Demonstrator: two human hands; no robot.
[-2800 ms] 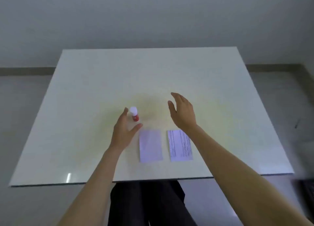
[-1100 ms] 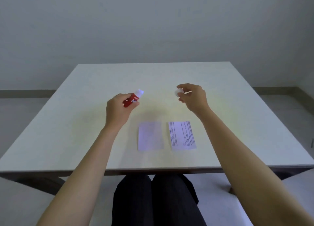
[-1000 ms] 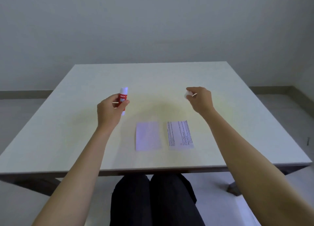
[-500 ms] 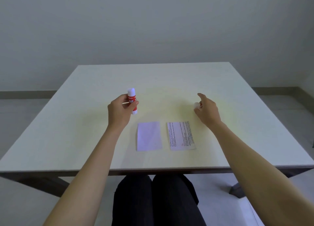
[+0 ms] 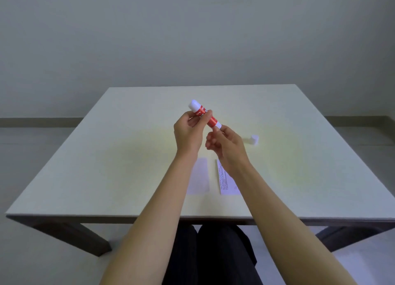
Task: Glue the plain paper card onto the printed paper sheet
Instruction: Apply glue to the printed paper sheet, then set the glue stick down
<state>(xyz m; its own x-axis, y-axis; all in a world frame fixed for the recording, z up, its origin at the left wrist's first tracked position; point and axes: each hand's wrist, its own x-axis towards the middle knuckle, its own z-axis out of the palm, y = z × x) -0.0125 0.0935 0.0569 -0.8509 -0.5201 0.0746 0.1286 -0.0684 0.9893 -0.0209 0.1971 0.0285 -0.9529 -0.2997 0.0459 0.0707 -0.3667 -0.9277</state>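
Plain paper card point(image 5: 199, 176) flat on table point(image 5: 119, 156), just left of printed paper sheet point(image 5: 227, 183). Above: glue stick point(image 5: 204, 114) tilted, gripped mid-body by left hand point(image 5: 188, 132), base pinched by right hand point(image 5: 227, 148). White cap point(image 5: 254, 139) apart at right.

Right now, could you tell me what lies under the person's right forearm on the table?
The printed paper sheet lies there: its left strip and near end show text, the rest is covered by the right wrist. The plain paper card beside it is partly hidden by the left forearm.
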